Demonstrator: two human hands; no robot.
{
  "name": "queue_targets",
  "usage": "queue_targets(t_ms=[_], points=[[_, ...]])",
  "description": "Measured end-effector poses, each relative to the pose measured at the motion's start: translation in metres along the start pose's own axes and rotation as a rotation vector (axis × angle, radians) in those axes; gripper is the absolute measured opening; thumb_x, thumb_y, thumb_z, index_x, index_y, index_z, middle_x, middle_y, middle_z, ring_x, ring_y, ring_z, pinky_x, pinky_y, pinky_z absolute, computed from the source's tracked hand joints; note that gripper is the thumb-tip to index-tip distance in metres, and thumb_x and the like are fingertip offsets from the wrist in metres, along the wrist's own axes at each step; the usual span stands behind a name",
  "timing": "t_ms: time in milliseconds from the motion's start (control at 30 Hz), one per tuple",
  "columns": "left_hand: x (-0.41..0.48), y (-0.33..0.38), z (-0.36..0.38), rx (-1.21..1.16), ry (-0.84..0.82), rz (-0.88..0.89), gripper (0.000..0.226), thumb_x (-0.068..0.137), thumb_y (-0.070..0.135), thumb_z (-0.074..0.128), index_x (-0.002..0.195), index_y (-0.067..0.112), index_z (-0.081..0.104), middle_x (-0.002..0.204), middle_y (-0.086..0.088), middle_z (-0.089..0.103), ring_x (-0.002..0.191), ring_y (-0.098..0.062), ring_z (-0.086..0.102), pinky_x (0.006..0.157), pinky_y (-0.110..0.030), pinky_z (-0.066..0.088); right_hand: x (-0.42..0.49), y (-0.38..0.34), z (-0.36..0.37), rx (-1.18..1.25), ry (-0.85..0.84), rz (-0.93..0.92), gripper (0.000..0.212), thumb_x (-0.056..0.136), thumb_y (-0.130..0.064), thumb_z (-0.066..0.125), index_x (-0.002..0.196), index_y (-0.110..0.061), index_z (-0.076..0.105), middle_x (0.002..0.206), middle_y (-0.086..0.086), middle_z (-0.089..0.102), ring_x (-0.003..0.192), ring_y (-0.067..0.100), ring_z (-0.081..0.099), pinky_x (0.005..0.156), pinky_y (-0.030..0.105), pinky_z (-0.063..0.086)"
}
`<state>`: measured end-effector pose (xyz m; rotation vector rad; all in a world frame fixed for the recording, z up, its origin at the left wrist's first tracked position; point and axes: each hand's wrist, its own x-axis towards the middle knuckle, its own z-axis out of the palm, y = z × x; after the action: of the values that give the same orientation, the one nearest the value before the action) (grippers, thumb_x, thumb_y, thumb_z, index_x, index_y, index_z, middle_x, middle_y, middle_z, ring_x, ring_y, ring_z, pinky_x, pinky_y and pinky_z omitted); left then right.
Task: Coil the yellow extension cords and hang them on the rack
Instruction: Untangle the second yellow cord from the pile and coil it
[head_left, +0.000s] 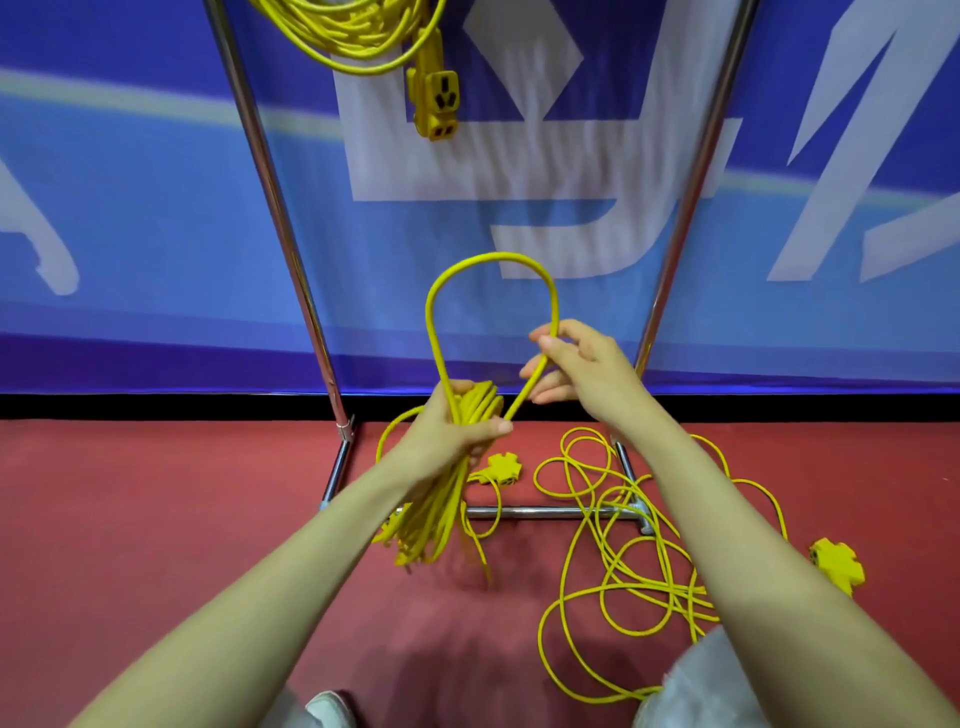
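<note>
My left hand (457, 431) grips the top of a bundle of coiled yellow cord (431, 519) that hangs down in front of the rack's base. From the bundle a single loop of cord (488, 260) arches upward. My right hand (576, 364) pinches the right side of that loop between thumb and fingers. A second yellow cord (623, 561) lies in loose tangles on the red floor at the right, with a star-shaped socket (839, 564). Another coiled cord (353, 36) hangs at the top of the metal rack (270, 171), its socket block (435, 104) dangling.
The rack's right pole (696, 171) and floor crossbar (545, 513) frame the work area. A blue banner (130, 234) stands behind it. A second star-shaped socket (501, 467) lies on the red floor (156, 493) near the bundle. My shoe (327, 709) shows at the bottom edge.
</note>
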<state>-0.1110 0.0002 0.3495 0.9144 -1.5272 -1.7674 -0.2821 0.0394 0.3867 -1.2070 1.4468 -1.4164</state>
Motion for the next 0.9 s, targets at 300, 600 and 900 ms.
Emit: queue_targets(t_ms=[300,600,900], points=[[0.002,0.005,0.009,-0.099,-0.159,0.021,0.012,0.088,-0.004,0.061,0.098,0.003,0.06,0.057,-0.002,0.044,0.042,-0.008,0.036,0.04,-0.02,0.033,0.009,0.009,0.005,-0.027,0.159,0.153,0.029,0.101,-0.034,0.038,0.108,-0.007,0.048,0.086,0.009,0.062,0.061,0.021,0.065,0.059,0.034,0.057],[0.017,0.013,-0.003,-0.205,0.002,0.081,0.012,0.091,-0.001,0.057,0.08,0.002,0.056,0.049,-0.003,0.038,0.038,-0.01,0.035,0.039,-0.018,0.034,-0.011,0.044,0.034,-0.347,-0.407,0.143,0.01,0.089,-0.006,0.059,0.098,-0.002,0.056,0.095,0.021,0.066,0.086,0.012,0.057,0.082,0.042,0.048],[0.021,0.014,-0.024,0.0,0.273,0.024,0.07,0.084,0.001,0.069,0.125,0.021,0.015,0.06,-0.001,0.043,0.045,-0.01,0.042,0.045,-0.023,0.04,0.005,0.043,0.026,-0.294,0.126,0.145,0.011,0.097,-0.01,0.046,0.093,-0.006,0.055,0.08,0.009,0.064,0.062,0.016,0.063,0.065,0.028,0.053]])
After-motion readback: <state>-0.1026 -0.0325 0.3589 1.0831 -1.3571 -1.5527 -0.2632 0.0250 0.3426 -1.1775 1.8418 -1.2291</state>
